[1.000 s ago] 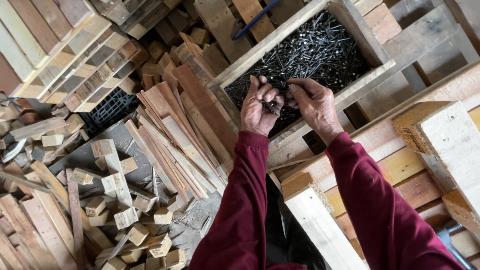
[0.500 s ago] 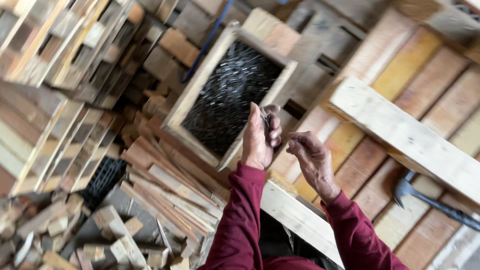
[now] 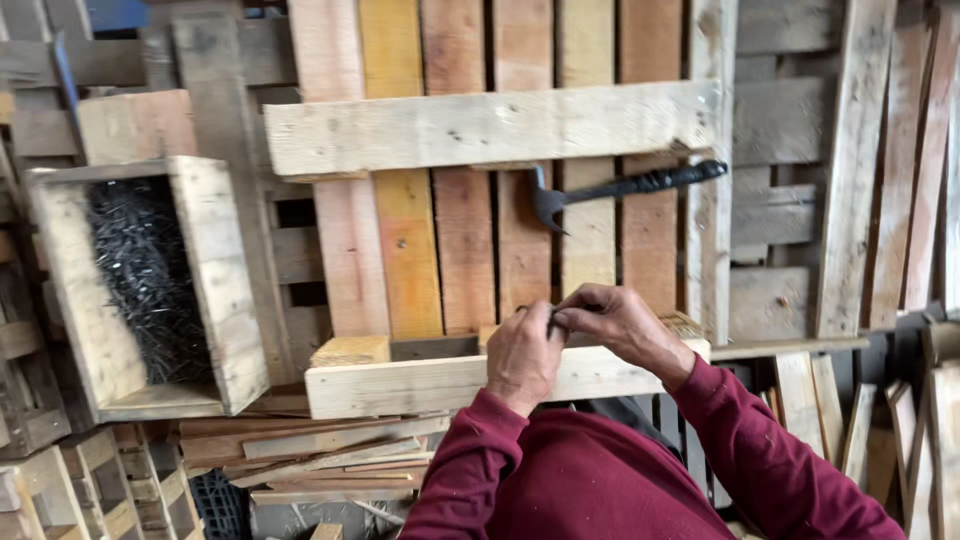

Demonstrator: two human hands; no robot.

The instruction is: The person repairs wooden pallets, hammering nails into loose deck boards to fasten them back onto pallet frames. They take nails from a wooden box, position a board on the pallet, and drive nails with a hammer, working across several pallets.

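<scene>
Both hands meet above the near crosspiece point(image 3: 440, 383) of a wooden pallet point(image 3: 465, 240). The left hand point(image 3: 524, 357) is curled into a loose fist, its fingers point(image 3: 540, 322) pressed together around a small bunch of dark nails point(image 3: 550, 318), of which only the tips show. The right hand point(image 3: 618, 325) comes in from the other side, its fingers point(image 3: 572, 316) pinching at the same bunch, so the 2 hands touch. Both arms wear dark red sleeves point(image 3: 600, 480). A black claw hammer point(image 3: 625, 186) lies on the pallet slats further away, just below the far crosspiece point(image 3: 490, 128), well apart from the hands. To the left stands an open wooden box point(image 3: 215, 270) filled with dark nails. Thin wood strips point(image 3: 330, 450) lie stacked below the near crosspiece.
</scene>
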